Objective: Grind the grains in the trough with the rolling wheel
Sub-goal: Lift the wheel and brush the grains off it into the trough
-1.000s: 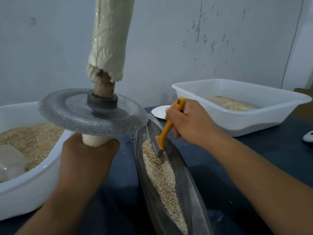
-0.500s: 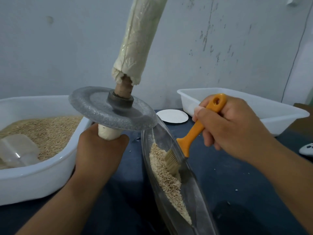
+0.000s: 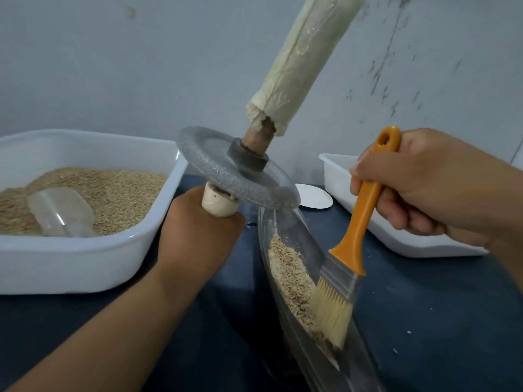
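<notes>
My left hand [image 3: 198, 236] grips the lower wrapped handle of the rolling wheel [image 3: 237, 171], a grey metal disc on a wooden axle, held tilted in the air just left of the trough's far end. The upper handle [image 3: 302, 60] is wrapped in cream cloth. The narrow metal trough [image 3: 297, 230] runs from the centre toward the bottom right, with a strip of grains [image 3: 288, 275] along its left side. My right hand [image 3: 424, 185] holds an orange-handled brush [image 3: 353, 239]; its pale bristles touch the grains inside the trough.
A white tub [image 3: 85, 264] of grain with a clear plastic scoop [image 3: 60, 212] stands at the left. Another white tub [image 3: 396, 239] is at the right, a small white disc [image 3: 315, 196] behind the trough. All rest on a dark blue tabletop [image 3: 438, 321] against a grey wall.
The brush has swept down the trough toward me, from near the far end to the middle. The wheel has tilted and shifted right in view as my head moved.
</notes>
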The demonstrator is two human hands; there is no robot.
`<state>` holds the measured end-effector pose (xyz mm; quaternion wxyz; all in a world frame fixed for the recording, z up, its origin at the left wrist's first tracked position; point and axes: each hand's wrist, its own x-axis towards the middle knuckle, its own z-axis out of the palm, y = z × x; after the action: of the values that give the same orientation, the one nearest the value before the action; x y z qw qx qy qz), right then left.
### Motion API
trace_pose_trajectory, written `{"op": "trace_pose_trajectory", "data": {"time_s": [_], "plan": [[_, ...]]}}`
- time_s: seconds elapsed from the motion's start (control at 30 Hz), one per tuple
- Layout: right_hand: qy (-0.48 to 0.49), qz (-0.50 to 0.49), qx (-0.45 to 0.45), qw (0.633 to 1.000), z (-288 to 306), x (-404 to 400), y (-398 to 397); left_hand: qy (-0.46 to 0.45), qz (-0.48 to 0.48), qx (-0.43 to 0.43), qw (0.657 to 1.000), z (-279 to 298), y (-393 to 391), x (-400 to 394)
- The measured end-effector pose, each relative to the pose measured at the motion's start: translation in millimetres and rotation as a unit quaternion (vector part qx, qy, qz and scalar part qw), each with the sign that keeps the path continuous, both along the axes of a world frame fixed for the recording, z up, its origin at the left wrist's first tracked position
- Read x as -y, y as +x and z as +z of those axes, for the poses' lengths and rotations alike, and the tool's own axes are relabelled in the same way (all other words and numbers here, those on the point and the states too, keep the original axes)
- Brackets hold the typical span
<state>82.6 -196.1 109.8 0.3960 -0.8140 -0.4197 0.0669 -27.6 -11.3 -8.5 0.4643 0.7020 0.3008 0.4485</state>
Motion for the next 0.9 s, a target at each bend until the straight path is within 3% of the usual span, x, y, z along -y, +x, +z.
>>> {"op": "trace_pose_trajectory", "data": {"time_s": [0.4,0.6,0.9], "plan": [[-0.075,0.009,-0.13,0.989,-7.6,-7.8,0.4,0.066,0.005,-0.001,0.998,-5.8,1.2,-1.4],[-0.13,-0.032,-0.105,0.985,-40.0,-27.9,10.5,0.056,0.002,-0.001,0.998,-6.7,2.7,-2.6],[-0.041,-0.092,-0.021,0.995,-56.3,-50.1,21.1,0.017,-0.018,0.001,1.0,-9.4,3.2,-7.2]]}}
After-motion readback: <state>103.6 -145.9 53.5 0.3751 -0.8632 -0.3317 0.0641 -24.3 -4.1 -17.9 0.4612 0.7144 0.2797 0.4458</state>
